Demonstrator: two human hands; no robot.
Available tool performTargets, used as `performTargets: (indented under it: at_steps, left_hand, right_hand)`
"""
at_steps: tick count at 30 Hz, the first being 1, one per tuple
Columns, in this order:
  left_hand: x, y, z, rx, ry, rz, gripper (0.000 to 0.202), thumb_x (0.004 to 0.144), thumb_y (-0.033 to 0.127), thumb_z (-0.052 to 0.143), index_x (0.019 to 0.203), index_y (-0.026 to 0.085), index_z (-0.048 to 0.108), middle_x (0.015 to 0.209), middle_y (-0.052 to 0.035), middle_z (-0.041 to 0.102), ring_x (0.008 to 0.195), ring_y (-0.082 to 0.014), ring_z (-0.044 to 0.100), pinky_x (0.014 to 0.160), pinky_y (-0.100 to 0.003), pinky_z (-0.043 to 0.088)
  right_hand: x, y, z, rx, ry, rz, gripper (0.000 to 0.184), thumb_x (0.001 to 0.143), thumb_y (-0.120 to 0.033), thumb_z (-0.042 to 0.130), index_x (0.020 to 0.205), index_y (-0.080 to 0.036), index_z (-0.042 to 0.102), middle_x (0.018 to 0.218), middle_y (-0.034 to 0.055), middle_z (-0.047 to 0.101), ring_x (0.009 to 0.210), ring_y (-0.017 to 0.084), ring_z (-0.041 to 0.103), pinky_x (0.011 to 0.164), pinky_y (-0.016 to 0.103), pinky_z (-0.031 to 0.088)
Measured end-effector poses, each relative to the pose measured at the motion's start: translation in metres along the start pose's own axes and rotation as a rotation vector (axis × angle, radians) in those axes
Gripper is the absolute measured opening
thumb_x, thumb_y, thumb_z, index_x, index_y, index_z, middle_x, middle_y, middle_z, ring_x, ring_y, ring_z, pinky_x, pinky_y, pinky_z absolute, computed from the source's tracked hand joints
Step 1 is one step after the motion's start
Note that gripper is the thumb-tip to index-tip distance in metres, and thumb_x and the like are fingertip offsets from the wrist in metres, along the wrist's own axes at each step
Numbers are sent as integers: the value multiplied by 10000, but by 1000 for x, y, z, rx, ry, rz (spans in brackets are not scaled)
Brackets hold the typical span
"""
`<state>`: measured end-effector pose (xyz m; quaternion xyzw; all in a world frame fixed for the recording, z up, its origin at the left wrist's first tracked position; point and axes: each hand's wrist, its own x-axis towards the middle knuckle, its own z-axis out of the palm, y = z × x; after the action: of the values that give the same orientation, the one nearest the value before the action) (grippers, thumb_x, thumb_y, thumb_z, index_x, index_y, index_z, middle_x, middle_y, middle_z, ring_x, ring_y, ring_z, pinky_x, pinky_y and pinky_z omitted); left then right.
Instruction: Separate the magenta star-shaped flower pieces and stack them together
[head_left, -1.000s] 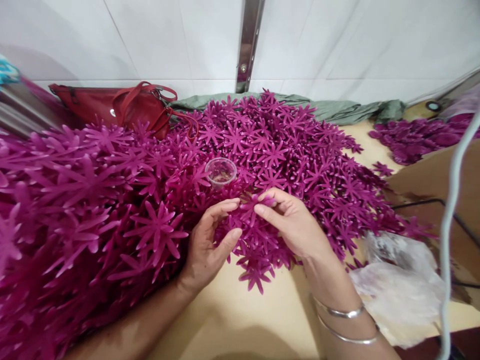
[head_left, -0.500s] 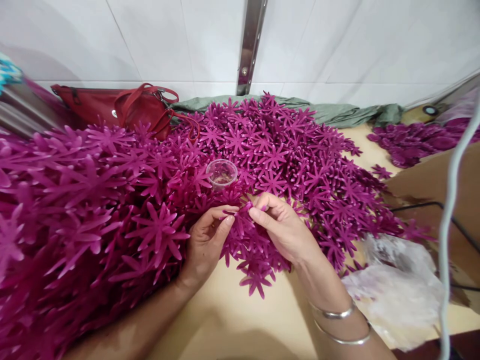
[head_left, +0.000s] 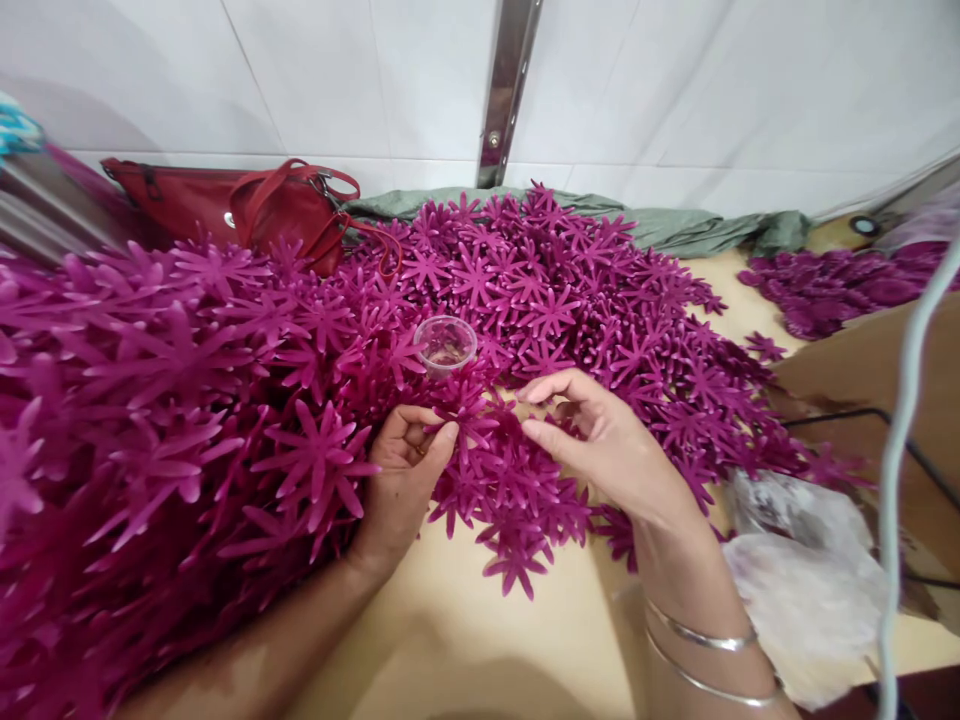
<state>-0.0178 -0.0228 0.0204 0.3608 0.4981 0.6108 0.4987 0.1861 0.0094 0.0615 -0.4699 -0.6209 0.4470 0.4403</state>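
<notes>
My left hand (head_left: 409, 470) pinches the edge of a magenta artificial flower (head_left: 471, 418) between thumb and forefinger. To its right, my right hand (head_left: 592, 430) has thumb and forefinger spread apart, with no flower seen between them; its other fingers curl partly out of sight. Below both hands, more magenta flowers (head_left: 514, 560) with long narrow petals overlap on the pale tabletop (head_left: 480, 640). A small clear plastic cup (head_left: 445, 343) stands among the flowers just beyond my hands. Two silver bangles circle my right forearm.
Large heaps of flowers (head_left: 150, 400) cover the left and back. A red handbag (head_left: 202, 205) lies against the white wall, beside green cloth (head_left: 675, 232). At the right are a crumpled clear plastic bag (head_left: 802, 580), a cardboard box (head_left: 862, 385) and a hanging pale cable (head_left: 900, 450).
My right hand has let go of the flower and drawn away to the right, its fingers opening. The left hand, still pinching, has shifted slightly left.
</notes>
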Motion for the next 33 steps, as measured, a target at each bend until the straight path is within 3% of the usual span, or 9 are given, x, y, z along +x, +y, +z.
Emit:
performTargets:
  at_steps: [3, 8, 15, 19, 22, 26, 30, 33]
  left_hand:
    - [0, 0, 1, -16, -40, 20, 213, 789, 217, 808, 937, 209, 655, 767, 49, 697, 645, -67, 607, 617, -148, 466]
    - [-1, 0, -2, 33, -107, 28, 131, 798, 232, 810, 916, 200, 761, 905, -10, 792, 819, -129, 715, 786, -219, 566]
    - [-1, 2, -3, -3, -153, -36, 209, 766, 329, 856, 775, 184, 707, 736, 18, 733, 667, -114, 643, 669, -213, 543]
    - [-1, 6, -2, 13, -141, -41, 272, 725, 328, 882, 735, 175, 657, 642, 51, 645, 572, -76, 537, 566, -175, 452]
    - [-2, 6, -2, 17, -163, -52, 327, 713, 342, 887, 700, 178, 605, 579, 60, 611, 520, -73, 511, 531, -176, 423]
    - [-2, 6, -3, 30, -226, -24, 295, 758, 338, 859, 702, 177, 618, 647, 23, 672, 598, -102, 591, 615, -205, 490]
    - [-2, 4, -3, 35, -229, 12, 248, 793, 313, 837, 736, 179, 637, 787, 4, 707, 698, -106, 615, 691, -213, 502]
    - [-1, 2, -2, -3, -220, -1, 296, 781, 307, 846, 722, 182, 584, 767, 26, 684, 634, -77, 577, 629, -186, 468]
  right_hand:
    - [-2, -5, 7, -154, -41, -86, 197, 911, -354, 748, 1066, -261, 672, 1193, 58, 691, 1175, 240, 629, 1083, 419, 435]
    - [-6, -10, 28, -187, -95, -126, 344, 873, -408, 791, 1170, -278, 675, 1230, 63, 704, 1196, 263, 633, 1075, 444, 462]
    - [-9, -12, 42, -70, -118, -73, 192, 940, -346, 723, 1111, -259, 706, 1112, 41, 742, 1066, 211, 685, 996, 374, 517]
    - [-7, -10, 42, 8, -113, -80, 86, 965, -327, 683, 977, -255, 728, 1022, 27, 749, 995, 200, 691, 967, 367, 520]
    - [-6, -7, 43, 61, -60, -41, 138, 964, -340, 677, 876, -243, 719, 960, 23, 752, 943, 201, 685, 925, 356, 522]
    - [-7, -4, 46, 103, 66, 53, 164, 962, -395, 676, 918, -246, 729, 943, 18, 743, 880, 188, 659, 841, 325, 522]
    - [-6, -2, 46, 105, 116, 58, 164, 951, -406, 688, 902, -255, 726, 913, 13, 735, 860, 188, 651, 814, 321, 528]
    - [-5, -2, 44, 74, 89, 26, 142, 950, -392, 695, 946, -266, 762, 980, 21, 765, 943, 201, 688, 894, 346, 552]
